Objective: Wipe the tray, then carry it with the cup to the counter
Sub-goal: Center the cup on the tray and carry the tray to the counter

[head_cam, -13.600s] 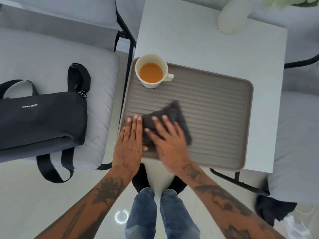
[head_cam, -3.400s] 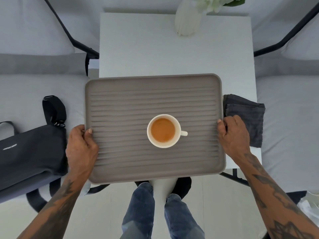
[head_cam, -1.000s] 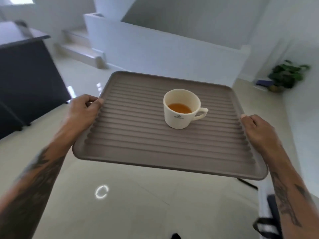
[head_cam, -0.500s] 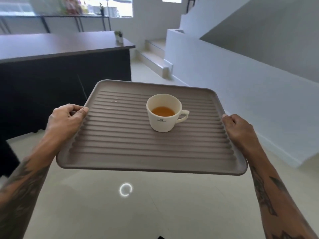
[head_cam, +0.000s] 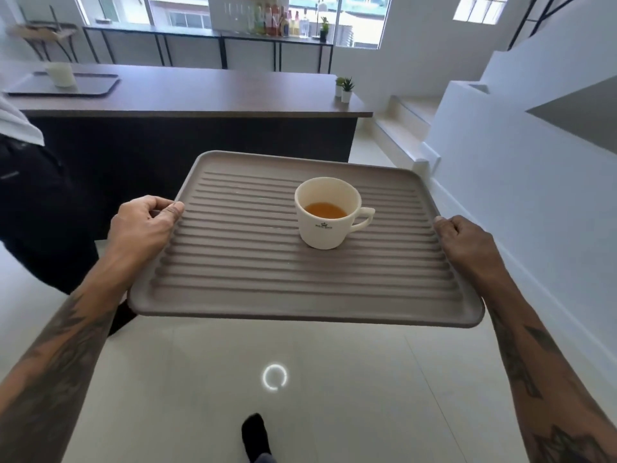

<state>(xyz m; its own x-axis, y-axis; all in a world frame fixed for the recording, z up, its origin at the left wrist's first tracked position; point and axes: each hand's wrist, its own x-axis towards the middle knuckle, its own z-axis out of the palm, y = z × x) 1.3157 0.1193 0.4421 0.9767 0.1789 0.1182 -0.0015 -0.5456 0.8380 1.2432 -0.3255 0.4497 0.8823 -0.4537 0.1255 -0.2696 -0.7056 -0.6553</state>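
Note:
I hold a ribbed grey-brown tray (head_cam: 267, 282) level in the air above a glossy white floor. My left hand (head_cam: 143, 225) grips its left rim and my right hand (head_cam: 467, 245) grips its right rim. A white cup (head_cam: 329, 213) with orange-brown liquid stands upright on the tray, right of centre, its handle pointing right. The dark brown counter (head_cam: 207, 91) stretches across the room just beyond the tray's far edge.
On the counter's left end lies another dark tray (head_cam: 86, 85) with a white cup (head_cam: 61, 74). Two small potted plants (head_cam: 345, 88) stand at its right end. A person in dark trousers (head_cam: 36, 208) stands at left. White steps (head_cam: 407, 121) rise at right.
The view has swung left and the counter now fills the background, closer than before. Both hands keep the same grip on the tray and the cup stays upright.

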